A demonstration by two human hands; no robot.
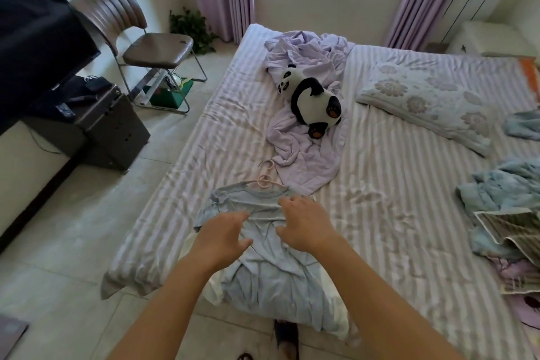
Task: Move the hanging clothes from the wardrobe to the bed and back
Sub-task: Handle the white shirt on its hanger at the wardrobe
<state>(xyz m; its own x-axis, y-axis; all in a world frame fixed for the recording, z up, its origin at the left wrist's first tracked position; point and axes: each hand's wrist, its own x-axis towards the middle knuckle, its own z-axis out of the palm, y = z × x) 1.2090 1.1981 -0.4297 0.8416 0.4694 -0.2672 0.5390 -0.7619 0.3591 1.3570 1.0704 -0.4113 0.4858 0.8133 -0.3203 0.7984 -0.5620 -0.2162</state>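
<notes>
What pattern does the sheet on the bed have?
The sheet has lilac and white stripes, seen in the head view.

Two bare forearms reach forward and up from the bottom of the view, side by side, converging slightly toward the middle. The left hand [223, 235] is palm down, wrist roughly straight, its fingers [238, 218] loosely spread and gently bent, thumb pointing toward the other hand. The right hand [306, 223] sits just beside it and a little farther forward, also palm down, its fingers [287, 202] relaxed and slightly curved, thumb angled inward. Neither hand is curled round anything. The two hands are near each other but apart. Whether the fingertips touch what lies beneath cannot be told.
</notes>
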